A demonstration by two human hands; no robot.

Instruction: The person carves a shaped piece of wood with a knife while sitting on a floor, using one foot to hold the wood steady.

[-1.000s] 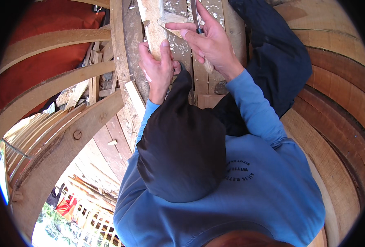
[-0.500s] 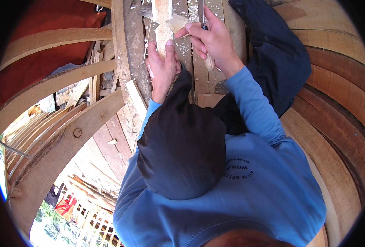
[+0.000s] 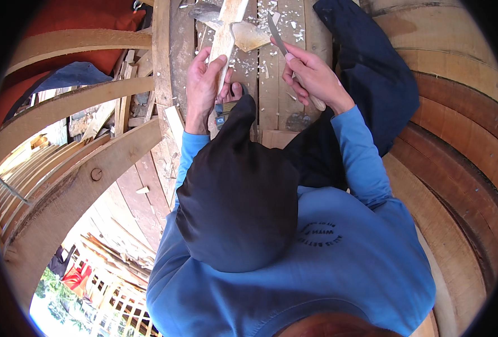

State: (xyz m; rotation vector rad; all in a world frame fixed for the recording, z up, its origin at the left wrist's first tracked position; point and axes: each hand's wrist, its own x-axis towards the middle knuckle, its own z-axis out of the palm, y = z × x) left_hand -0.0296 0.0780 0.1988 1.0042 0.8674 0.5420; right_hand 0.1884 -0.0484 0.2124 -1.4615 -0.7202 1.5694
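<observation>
My left hand (image 3: 204, 84) is closed around the lower end of a pale wooden strip (image 3: 223, 48). The strip has a narrow notched waist, and its upper part runs out of view at the top edge. In my right hand (image 3: 319, 81) is a knife (image 3: 276, 35), its blade pointing up and to the left. The end of its wooden handle sticks out below my palm. Blade and strip are apart. Behind the strip, a light angular wood piece (image 3: 250, 37) lies on the planks.
Wood chips (image 3: 260, 70) are scattered over the plank floor (image 3: 268, 104). Curved wooden ribs (image 3: 92, 92) rise on the left, and curved hull-like planks (image 3: 457, 95) on the right. My sandalled foot (image 3: 222, 117) and dark-trousered legs (image 3: 375, 84) are close to the hands.
My right hand has moved right and down with the knife, away from the strip. The left hand has shifted slightly left, and the strip now leans to the right at its top.
</observation>
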